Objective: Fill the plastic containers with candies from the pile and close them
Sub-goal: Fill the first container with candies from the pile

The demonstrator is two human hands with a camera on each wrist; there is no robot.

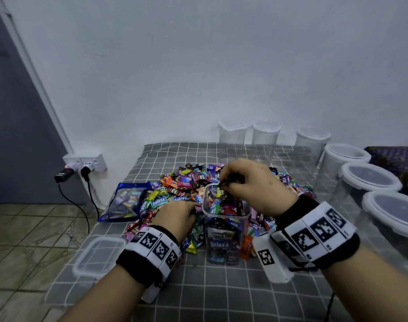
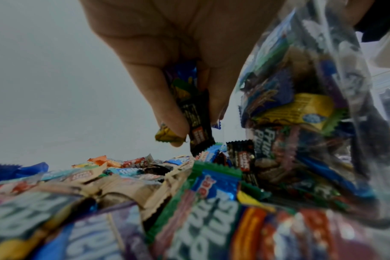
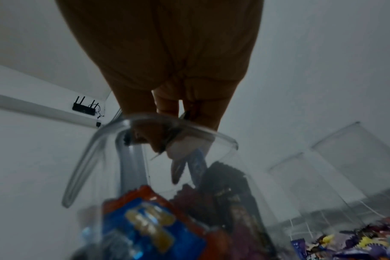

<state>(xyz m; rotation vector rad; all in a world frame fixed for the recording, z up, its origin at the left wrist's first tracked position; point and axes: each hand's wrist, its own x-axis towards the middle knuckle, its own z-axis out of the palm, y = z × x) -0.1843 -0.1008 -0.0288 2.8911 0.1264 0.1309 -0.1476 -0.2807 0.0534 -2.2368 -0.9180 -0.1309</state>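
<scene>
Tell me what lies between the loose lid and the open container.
In the head view, the left hand and wrist, over candies, lie between the lid and container.

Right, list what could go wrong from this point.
1. The open container is nearly full, and the right hand holds more candies over its rim; some may spill back onto the pile.
2. The left hand pinches several wrappers loosely; one could slip out on the way.
3. Overfilling may stop the lid from seating.
</scene>
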